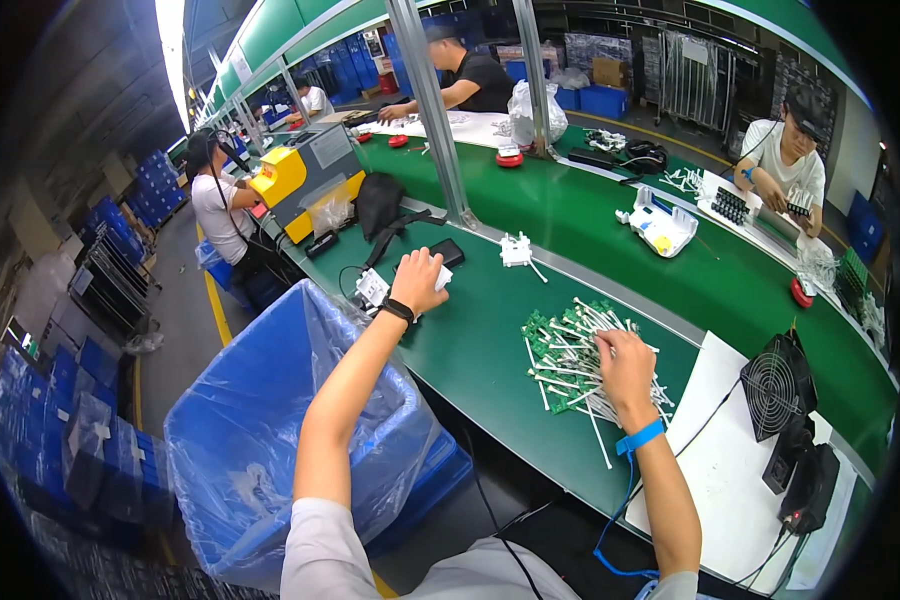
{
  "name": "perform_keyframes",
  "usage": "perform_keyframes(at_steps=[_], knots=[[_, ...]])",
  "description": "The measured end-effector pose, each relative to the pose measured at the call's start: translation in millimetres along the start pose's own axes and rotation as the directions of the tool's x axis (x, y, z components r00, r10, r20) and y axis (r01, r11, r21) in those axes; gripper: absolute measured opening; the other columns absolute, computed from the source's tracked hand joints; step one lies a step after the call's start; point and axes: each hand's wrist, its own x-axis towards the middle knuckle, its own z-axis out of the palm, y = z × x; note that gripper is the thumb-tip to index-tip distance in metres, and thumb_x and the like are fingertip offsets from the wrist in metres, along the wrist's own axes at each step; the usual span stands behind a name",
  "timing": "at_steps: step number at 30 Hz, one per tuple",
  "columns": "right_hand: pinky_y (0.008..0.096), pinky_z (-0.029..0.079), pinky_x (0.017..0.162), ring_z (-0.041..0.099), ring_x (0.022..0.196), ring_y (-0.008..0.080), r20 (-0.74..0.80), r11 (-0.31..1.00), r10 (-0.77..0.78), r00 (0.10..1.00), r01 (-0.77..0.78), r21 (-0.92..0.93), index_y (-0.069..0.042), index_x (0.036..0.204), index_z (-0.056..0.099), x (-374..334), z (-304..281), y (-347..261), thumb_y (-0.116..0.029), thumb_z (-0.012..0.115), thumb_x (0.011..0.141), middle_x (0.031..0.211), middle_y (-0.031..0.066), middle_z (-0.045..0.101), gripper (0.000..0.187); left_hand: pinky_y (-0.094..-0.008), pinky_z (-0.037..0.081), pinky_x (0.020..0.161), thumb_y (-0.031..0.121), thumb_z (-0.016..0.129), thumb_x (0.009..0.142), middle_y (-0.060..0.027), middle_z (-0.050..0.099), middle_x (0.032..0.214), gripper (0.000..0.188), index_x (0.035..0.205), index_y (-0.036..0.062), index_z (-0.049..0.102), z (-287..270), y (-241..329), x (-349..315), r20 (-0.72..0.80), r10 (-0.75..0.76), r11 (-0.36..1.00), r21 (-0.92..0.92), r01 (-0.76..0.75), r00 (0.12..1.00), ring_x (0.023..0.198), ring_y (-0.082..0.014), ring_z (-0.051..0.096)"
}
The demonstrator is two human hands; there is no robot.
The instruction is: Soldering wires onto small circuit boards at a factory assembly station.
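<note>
My left hand, with a black band at the wrist, is closed on a small white plastic part that shows past its fingers. Beside it lie more white plastic parts at the bench edge. On the green bench, my right hand, wearing a blue wrist strap, reaches into a pile of small green circuit boards with white cables. Its fingers are pinched on a white cable; the board end is lost in the pile. Ahead sits another white plastic housing with a short cable.
A blue bin lined with clear plastic stands left of the bench. At right, a black fan and black power units rest on a white sheet. Metal posts rise beyond the bench. Co-workers sit across the green conveyor.
</note>
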Motion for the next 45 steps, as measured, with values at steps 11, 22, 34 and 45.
perform_keyframes(at_steps=[11, 22, 34, 45], knots=[[0.0322, 0.054, 0.071, 0.073, 0.079, 0.0212, -0.285, 0.774, 0.313, 0.906, -0.069, 0.629, 0.001, 0.110, 0.061, 26.4, -43.4, -10.2, -0.008, 0.055, 0.107, 0.096, 0.0128, 0.073, 0.012, -0.0458, 0.055, 0.088, 0.032, 0.077, 0.082, -0.0194, 0.067, 0.112, 0.068, 0.138, 0.0031, 0.052, -41.5, 57.2, 41.2, -0.044, -0.334, 0.753, -0.613, 0.239, 0.941, 0.097, -0.0371, 0.070], [0.0239, 0.044, 0.071, 0.059, 0.081, 0.0095, -0.342, 0.792, 0.383, 0.858, -0.115, 0.599, 0.002, 0.113, 0.074, 41.6, -72.5, -6.4, -0.010, 0.060, 0.106, 0.089, 0.0030, 0.066, 0.020, -0.0396, 0.057, 0.091, 0.029, 0.045, 0.102, -0.0246, 0.065, 0.132, 0.052, 0.137, -0.0072, 0.054, -52.7, 181.3, 37.2, 0.551, 0.276, -0.559, -0.575, 0.598, 0.787, 0.099, -0.0302, 0.068], [0.0393, 0.054, 0.085, 0.069, 0.092, 0.0315, -0.147, 0.861, 0.140, 0.979, -0.046, 0.507, -0.001, 0.117, 0.074, 17.3, -17.2, -22.5, -0.005, 0.073, 0.088, 0.101, 0.0163, 0.073, 0.029, -0.0452, 0.057, 0.091, 0.037, 0.038, 0.103, -0.0270, 0.067, 0.125, 0.057, 0.134, -0.0075, 0.056, -70.1, 199.7, 20.9, 0.513, 0.437, -0.556, -0.491, 0.671, 0.738, 0.096, -0.0366, 0.072], [0.0396, 0.058, 0.075, 0.075, 0.087, 0.0290, -0.007, 0.723, 0.378, 0.926, -0.290, 0.627, 0.001, 0.113, 0.075, 13.3, 11.3, -32.0, -0.005, 0.076, 0.088, 0.107, 0.0181, 0.076, 0.025, -0.0413, 0.057, 0.097, 0.035, 0.044, 0.106, -0.0094, 0.075, 0.112, 0.040, 0.122, 0.0041, 0.063, -47.6, 211.6, 14.0, 0.624, 0.350, -0.535, -0.479, 0.696, 0.698, 0.101, -0.0239, 0.074]])
